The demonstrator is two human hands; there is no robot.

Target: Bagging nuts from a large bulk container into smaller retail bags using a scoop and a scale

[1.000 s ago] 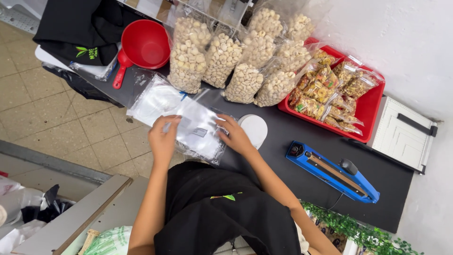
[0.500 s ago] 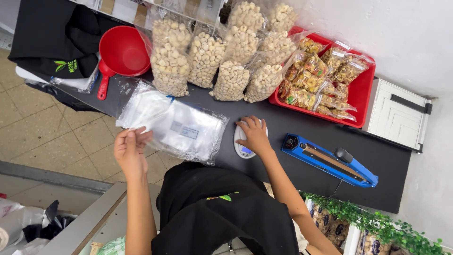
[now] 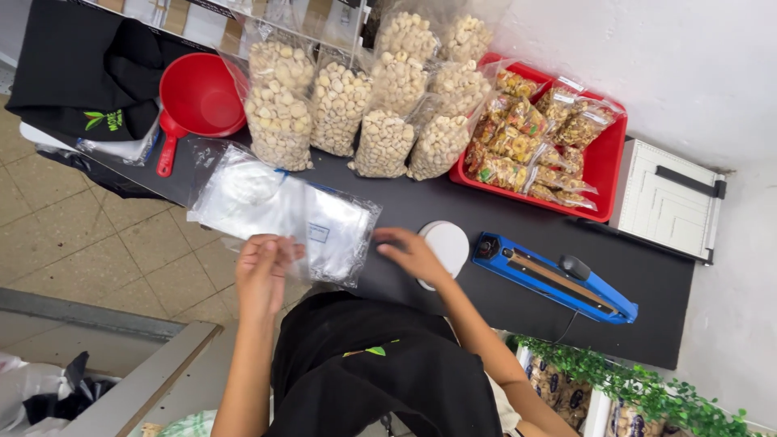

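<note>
A stack of clear plastic bags lies on the black table in front of me. My left hand is at the stack's near edge, fingers pinched on one thin clear bag lifted off it. My right hand rests flat on the table beside the stack's right edge, next to a small round white scale, fingers apart and holding nothing.
A red scoop bowl sits at the far left. Several clear bags of pale nuts stand behind the stack. A red tray holds mixed snack packs. A blue heat sealer and a white paper cutter lie to the right.
My right hand moved left off the white scale toward the bag stack. My left hand came back up to the stack's near edge and took hold of a bag.
</note>
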